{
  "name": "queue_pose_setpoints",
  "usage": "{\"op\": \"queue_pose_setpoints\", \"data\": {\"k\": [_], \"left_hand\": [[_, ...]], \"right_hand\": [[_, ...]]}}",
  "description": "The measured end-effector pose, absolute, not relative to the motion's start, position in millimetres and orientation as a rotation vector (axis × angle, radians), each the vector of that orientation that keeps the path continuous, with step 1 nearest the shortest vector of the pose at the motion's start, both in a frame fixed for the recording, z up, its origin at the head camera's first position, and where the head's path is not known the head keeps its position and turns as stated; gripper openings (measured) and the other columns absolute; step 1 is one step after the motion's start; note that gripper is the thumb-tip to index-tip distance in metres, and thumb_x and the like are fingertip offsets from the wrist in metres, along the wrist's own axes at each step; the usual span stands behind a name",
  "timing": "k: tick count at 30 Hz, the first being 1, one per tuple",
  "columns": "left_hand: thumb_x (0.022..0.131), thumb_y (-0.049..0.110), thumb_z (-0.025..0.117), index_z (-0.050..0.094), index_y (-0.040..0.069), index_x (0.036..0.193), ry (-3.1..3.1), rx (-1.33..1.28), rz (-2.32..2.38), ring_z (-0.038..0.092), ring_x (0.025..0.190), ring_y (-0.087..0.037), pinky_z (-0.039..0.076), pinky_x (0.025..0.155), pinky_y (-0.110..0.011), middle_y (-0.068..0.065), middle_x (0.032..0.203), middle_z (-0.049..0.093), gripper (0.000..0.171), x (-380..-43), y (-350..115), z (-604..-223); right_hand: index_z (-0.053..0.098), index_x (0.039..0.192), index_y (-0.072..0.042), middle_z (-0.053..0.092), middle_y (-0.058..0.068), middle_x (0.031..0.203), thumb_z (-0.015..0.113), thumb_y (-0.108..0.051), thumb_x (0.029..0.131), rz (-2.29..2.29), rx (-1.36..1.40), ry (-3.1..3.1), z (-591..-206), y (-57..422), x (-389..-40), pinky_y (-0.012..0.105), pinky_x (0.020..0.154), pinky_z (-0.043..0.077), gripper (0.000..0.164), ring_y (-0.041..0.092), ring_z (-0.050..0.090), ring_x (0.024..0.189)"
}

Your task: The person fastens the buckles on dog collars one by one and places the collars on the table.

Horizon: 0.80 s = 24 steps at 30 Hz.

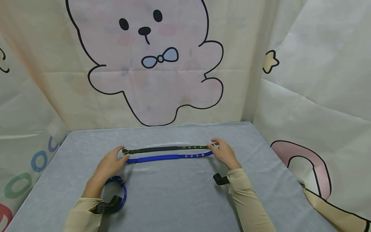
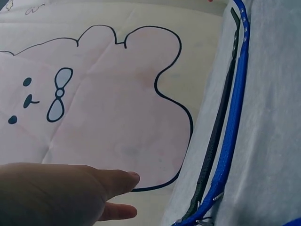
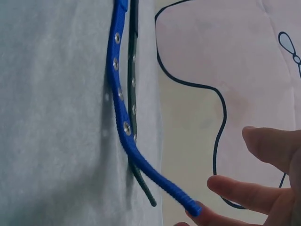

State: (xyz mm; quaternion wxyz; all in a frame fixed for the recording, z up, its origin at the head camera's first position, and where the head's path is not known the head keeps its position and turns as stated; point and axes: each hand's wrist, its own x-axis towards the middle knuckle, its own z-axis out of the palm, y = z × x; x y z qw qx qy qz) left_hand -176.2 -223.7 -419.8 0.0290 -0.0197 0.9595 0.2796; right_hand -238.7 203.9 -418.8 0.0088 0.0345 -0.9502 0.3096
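A dark green collar with metal eyelets lies stretched across the table, its buckle end to the left. Just nearer and roughly parallel lies a blue collar of the same kind. My left hand is at the buckle ends, thumb and fingers spread; whether it touches both collars I cannot tell. At the eyelet ends is my right hand, fingers apart. In the right wrist view, the blue collar's tip meets a fingertip, while the green tip hangs apart from the fingers.
Another blue collar, buckled into a loop, lies beside my left wrist, partly hidden by the black wrist camera. A grey cloth covers the table. Printed curtains stand behind it and at both sides.
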Motion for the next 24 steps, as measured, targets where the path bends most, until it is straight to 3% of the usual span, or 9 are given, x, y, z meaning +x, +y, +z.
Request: {"op": "queue_pose_setpoints", "data": {"k": [7,15,24], "left_hand": [[0.106,0.034,0.050,0.035,-0.005,0.152,2.936,-0.061,0.842,0.044,0.134,-0.056,0.040,0.105,-0.067,-0.037,0.149,0.042,0.063,-177.7,-227.8,-424.6],[0.106,0.026,0.051,0.037,-0.010,0.150,2.891,0.017,0.869,0.052,0.127,-0.054,0.046,0.100,-0.064,-0.038,0.138,0.054,0.059,-179.2,-228.2,-425.5],[0.100,0.005,0.058,0.049,-0.011,0.141,2.919,0.106,0.884,0.062,0.114,-0.052,0.051,0.093,-0.059,-0.037,0.126,0.062,0.044,-181.2,-233.3,-429.8]], "right_hand": [[0.058,0.138,-0.002,0.068,0.024,0.124,0.060,-0.032,0.102,0.909,0.149,-2.995,-423.9,207.6,-240.8,0.055,0.091,0.050,0.047,0.040,0.065,0.111],[0.061,0.129,0.004,0.069,0.023,0.107,0.065,-0.010,0.098,1.167,0.180,-2.936,-427.0,206.9,-244.9,0.033,0.066,0.054,0.035,0.026,0.070,0.077],[0.062,0.127,0.008,0.070,0.030,0.116,0.064,0.002,0.095,1.267,0.193,-2.876,-428.3,210.3,-250.0,0.028,0.066,0.049,0.032,0.036,0.073,0.085]]}}
